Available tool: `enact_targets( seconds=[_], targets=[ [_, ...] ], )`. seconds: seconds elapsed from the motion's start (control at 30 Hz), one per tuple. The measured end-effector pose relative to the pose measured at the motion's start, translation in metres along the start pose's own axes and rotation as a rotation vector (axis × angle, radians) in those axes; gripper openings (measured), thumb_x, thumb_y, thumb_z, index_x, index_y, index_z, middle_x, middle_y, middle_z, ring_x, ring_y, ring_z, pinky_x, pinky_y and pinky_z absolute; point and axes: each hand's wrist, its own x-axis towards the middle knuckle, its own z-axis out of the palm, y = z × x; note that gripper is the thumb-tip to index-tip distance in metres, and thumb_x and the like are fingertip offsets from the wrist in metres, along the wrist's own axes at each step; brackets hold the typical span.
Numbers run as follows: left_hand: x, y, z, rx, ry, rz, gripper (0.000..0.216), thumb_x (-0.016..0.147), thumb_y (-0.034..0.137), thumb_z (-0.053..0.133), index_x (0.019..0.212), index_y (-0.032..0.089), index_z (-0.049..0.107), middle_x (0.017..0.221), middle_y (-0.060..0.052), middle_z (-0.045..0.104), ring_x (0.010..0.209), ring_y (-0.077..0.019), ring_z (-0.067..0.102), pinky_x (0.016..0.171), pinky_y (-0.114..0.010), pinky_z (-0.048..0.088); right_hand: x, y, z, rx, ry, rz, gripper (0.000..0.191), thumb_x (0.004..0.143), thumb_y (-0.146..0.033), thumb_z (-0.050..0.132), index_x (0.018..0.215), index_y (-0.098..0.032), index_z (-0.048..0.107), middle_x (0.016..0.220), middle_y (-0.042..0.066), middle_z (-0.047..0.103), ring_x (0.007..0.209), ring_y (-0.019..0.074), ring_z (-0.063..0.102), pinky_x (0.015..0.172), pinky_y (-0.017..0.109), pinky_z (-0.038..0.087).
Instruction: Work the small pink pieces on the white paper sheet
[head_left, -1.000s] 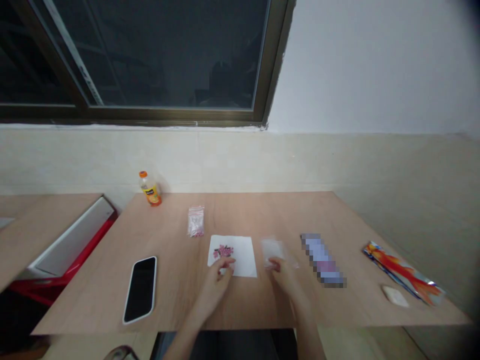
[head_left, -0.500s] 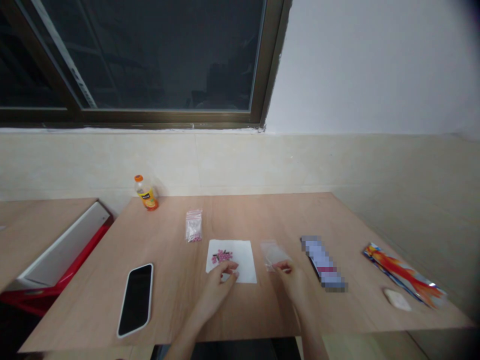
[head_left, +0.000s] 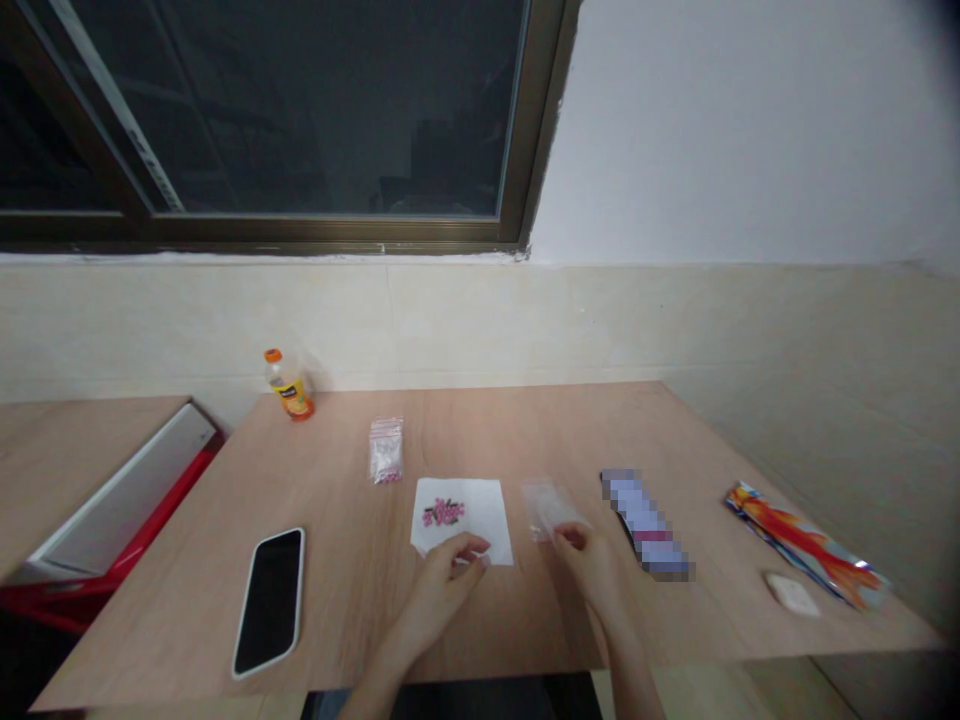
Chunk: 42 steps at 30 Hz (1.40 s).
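Left hand half curled at the lower edge of a white paper square printed with pink blossom, fingertips at the edge near its bottom right corner; whether gripping or merely touching, impossible to tell. Right hand closed to a pinch, apparently on the lower corner of a clear plastic sleeve lying just right of the paper on the wooden surface. Sleeve probably very light, soft and slippery, best taken by a corner or edge between thumb and finger. Paper probably thin and limp, easiest lifted by an edge, with some risk of creasing. Just beyond the paper, a small clear zip bag of pink and white bits. Toward the left, a black-screened smartphone in a white case, lying flat, and an orange-capped juice bottle standing at the back edge. Toward the right, a pixel-blurred packet, a foil packet with orange-red print and a small pale oval object.
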Motion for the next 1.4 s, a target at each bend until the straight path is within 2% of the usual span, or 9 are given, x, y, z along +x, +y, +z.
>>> enact_targets(
  seconds=[0.17,0.37,0.57,0.63,0.8,0.9,1.0,1.13,1.4],
  targets=[
    [0.004,-0.007,0.008,0.021,0.008,0.003,0.031,0.079,0.034,0.053,0.103,0.017,0.063,0.105,-0.010,0.065,0.099,-0.0231,0.060,0.087,-0.034,0.045,-0.006,-0.013,-0.008,-0.063,0.033,-0.005,0.027,0.069,-0.042,0.054,0.064,-0.018,0.067,0.061,0.006,0.069,0.058,0.0236,0.065,0.051,0.029,0.045],
    [0.014,-0.014,0.036,0.038,-0.020,0.114,0.036,0.078,0.029,0.058,0.113,0.018,0.060,0.117,-0.011,0.062,0.112,-0.0251,0.055,0.099,-0.038,0.041,-0.018,-0.032,-0.011,-0.226,0.066,-0.031,0.037,0.075,-0.051,0.051,0.073,-0.019,0.070,0.057,0.005,0.067,0.050,0.0219,0.061,0.047,0.029,0.042],
    [0.028,-0.012,0.052,0.182,-0.097,0.340,0.083,0.067,0.027,0.072,0.140,0.021,0.033,0.148,-0.013,0.032,0.136,-0.0307,0.028,0.112,-0.049,0.023,-0.036,-0.063,-0.006,-0.190,0.085,-0.072,0.041,0.075,-0.055,0.053,0.078,-0.018,0.070,0.068,0.008,0.069,0.057,0.0219,0.063,0.052,0.030,0.045],
    [0.030,-0.009,0.051,0.230,-0.088,0.412,0.087,0.067,0.026,0.073,0.141,0.021,0.029,0.149,-0.013,0.030,0.137,-0.0312,0.026,0.111,-0.052,0.022,-0.042,-0.074,-0.002,-0.063,0.042,-0.107,0.041,0.075,-0.056,0.054,0.075,-0.017,0.069,0.068,0.008,0.068,0.058,0.0215,0.063,0.051,0.029,0.046],
    [0.030,-0.009,0.043,0.352,0.041,0.488,0.078,0.067,0.018,0.071,0.136,0.023,0.036,0.136,-0.013,0.049,0.127,-0.0303,0.043,0.106,-0.055,0.027,-0.048,-0.089,0.009,0.152,-0.018,-0.181,0.035,0.073,-0.052,0.062,0.074,-0.017,0.067,0.066,0.006,0.066,0.058,0.0196,0.061,0.049,0.027,0.046],
    [0.026,-0.012,0.034,0.421,0.130,0.519,0.072,0.067,0.014,0.069,0.132,0.023,0.041,0.130,-0.011,0.055,0.123,-0.0294,0.047,0.106,-0.056,0.026,-0.045,-0.085,0.016,0.142,-0.031,-0.289,0.024,0.073,-0.043,0.064,0.073,-0.019,0.068,0.079,0.007,0.066,0.065,0.0188,0.061,0.052,0.027,0.048],
    [0.021,-0.015,0.024,0.487,0.152,0.538,0.064,0.068,0.014,0.069,0.127,0.023,0.047,0.127,-0.010,0.058,0.122,-0.0293,0.048,0.106,-0.057,0.025,-0.039,-0.079,0.025,0.080,-0.140,-0.384,0.017,0.077,-0.035,0.062,0.073,-0.022,0.071,0.093,0.009,0.065,0.082,0.0214,0.062,0.063,0.029,0.050],
    [0.016,-0.022,0.014,0.533,0.145,0.549,0.061,0.069,0.014,0.070,0.125,0.023,0.048,0.125,-0.010,0.060,0.120,-0.0289,0.050,0.105,-0.057,0.026,-0.034,-0.078,0.037,0.040,-0.293,-0.384,0.012,0.075,-0.030,0.063,0.077,-0.024,0.074,0.098,0.008,0.066,0.095,0.0242,0.060,0.072,0.032,0.050],
    [0.019,-0.049,-0.007,0.515,0.222,0.513,0.055,0.072,0.022,0.069,0.123,0.023,0.051,0.123,-0.009,0.061,0.115,-0.0270,0.054,0.101,-0.051,0.034,-0.030,-0.080,0.050,0.032,-0.346,-0.375,0.023,0.070,-0.036,0.071,0.091,-0.029,0.073,0.112,0.006,0.062,0.073,0.0164,0.061,0.066,0.030,0.050]
  ],
)
